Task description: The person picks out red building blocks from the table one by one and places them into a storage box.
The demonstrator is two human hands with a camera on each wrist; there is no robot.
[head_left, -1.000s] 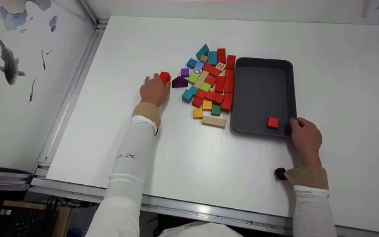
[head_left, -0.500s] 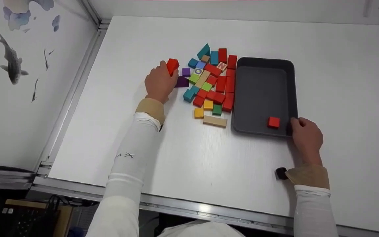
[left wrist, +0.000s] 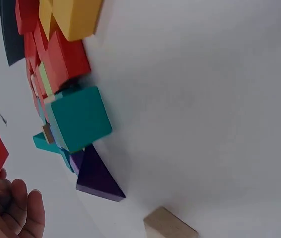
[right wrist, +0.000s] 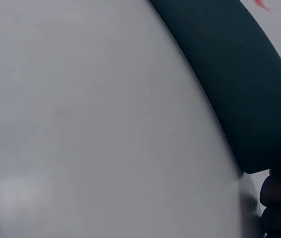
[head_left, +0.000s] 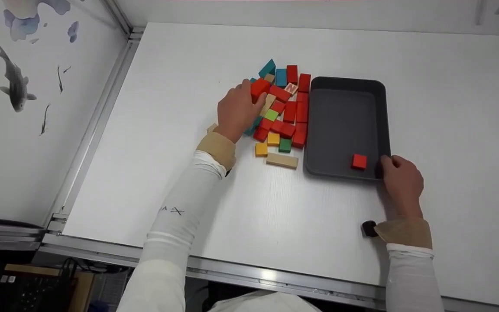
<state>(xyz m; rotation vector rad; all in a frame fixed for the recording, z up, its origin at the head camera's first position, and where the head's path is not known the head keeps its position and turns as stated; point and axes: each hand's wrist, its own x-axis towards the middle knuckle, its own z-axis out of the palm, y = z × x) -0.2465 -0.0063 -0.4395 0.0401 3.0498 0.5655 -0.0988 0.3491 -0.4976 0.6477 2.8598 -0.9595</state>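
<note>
"What's the left hand (head_left: pixel 238 110) doing?"
"Pinching a red block (head_left: pixel 260 88), held above the left part of the block cluster (head_left: pixel 289 112)."
"And the right hand (head_left: pixel 404 181)?"
"Gripping the dark tray (head_left: pixel 342 130) by its near right corner (a red cube (head_left: pixel 359 161) lies inside, close by). The tray rests on the tabletop (head_left: pixel 180 69), just right of the cluster."
</note>
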